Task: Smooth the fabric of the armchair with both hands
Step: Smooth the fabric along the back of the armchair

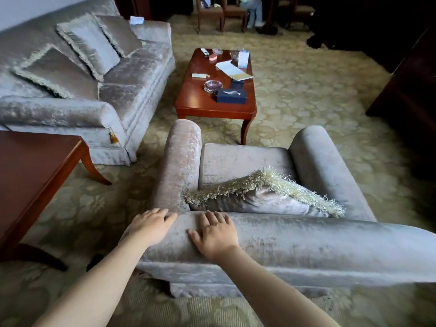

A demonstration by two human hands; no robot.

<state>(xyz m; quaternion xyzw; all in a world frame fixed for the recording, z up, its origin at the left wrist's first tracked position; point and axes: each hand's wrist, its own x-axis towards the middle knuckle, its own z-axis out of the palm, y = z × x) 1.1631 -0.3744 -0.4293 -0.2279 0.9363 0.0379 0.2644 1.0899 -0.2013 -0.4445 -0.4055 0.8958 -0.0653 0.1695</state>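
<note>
The left hand (151,226) and right hand (215,234) lie flat, fingers spread, on the armchair (306,241) backrest at six o'clock; best swept toward three o'clock with even pressure, following the nap

1. Grey velvet sofa (132,90) on the left, three fringed cushions (92,44) on it.
2. Red-brown wooden coffee table (195,100) carrying a glass ashtray (213,86) and dark blue tissue box (231,95).
3. Patterned beige carpet (306,95) underfoot.

Grey velvet armchair (295,241), fringed cushion (259,197) on seat.
</note>
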